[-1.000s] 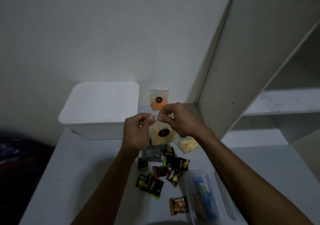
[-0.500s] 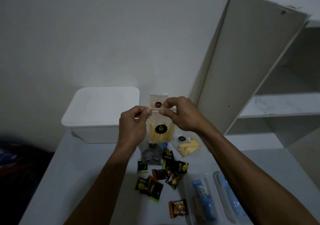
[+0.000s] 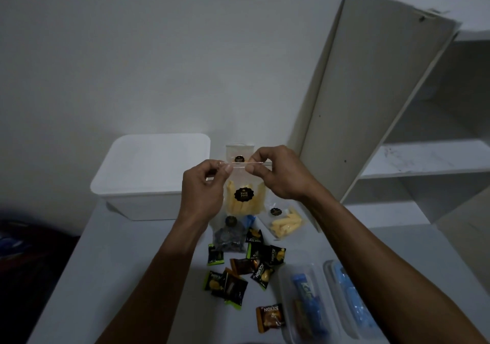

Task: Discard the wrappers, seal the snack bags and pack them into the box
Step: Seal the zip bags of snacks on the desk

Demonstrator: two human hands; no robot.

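Observation:
I hold a clear zip bag of yellow snack sticks upright above the table, its black round label facing me. My left hand pinches the left end of the bag's top strip, and my right hand pinches the right end. A white lidded box stands at the back left. Behind the held bag a second clear bag with a black label stands against the wall. Another bag of yellow sticks lies to the right, and a bag of dark snacks lies below the held one.
Several small Nextar wrappers lie scattered on the white table. Two clear plastic containers with blue packets sit at the front right. A white shelf unit rises on the right, close to my right forearm.
Both hands have lifted the bag from near the table to a higher, upright hold. My fingers have spread apart along the top strip.

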